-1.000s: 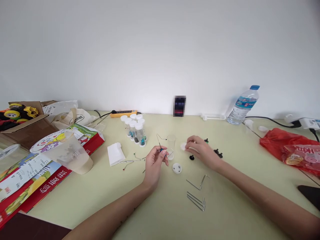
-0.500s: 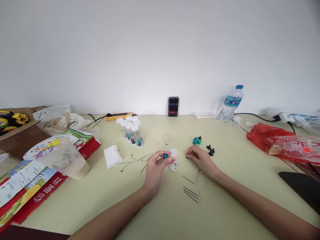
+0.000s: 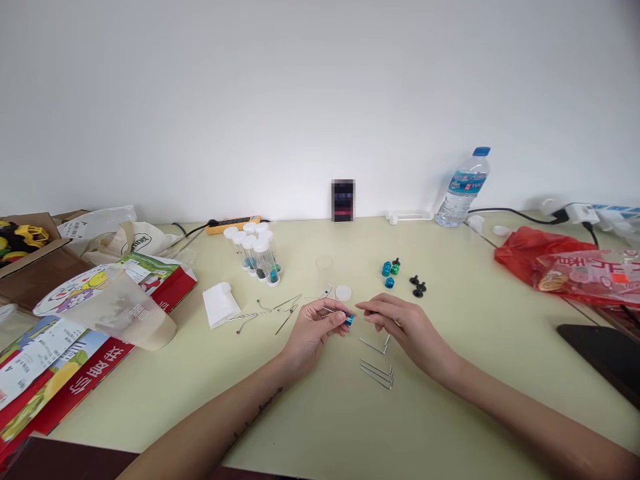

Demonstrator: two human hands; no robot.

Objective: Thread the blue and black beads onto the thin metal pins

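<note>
My left hand point(image 3: 310, 335) is closed on a small shiny blue metal piece point(image 3: 351, 320), with a thin metal rod point(image 3: 327, 309) running from it over the fingers. Close to its right, my right hand point(image 3: 407, 328) is pinched, and a small dark bit shows at its fingertips, too small to name. Below the hands lie several L-shaped hex keys point(image 3: 376, 378). Beyond my right hand stand blue pieces point(image 3: 387, 269), a green piece point(image 3: 395, 269) and black thumb screws point(image 3: 419, 289). A white round cap point(image 3: 343, 293) lies beyond my left hand.
Clear tubes with white lids point(image 3: 263, 247) stand at the back left, near bent wires point(image 3: 260, 310) and a white paper packet point(image 3: 220, 305). A cup point(image 3: 145, 313) leans at the left. A water bottle point(image 3: 463, 190) and red plastic bag point(image 3: 530, 263) are at the right.
My right hand has moved left and closer to my left hand, uncovering a blue piece on the table. The blue piece in my left hand has shifted right and turned. The view has tilted slightly.
</note>
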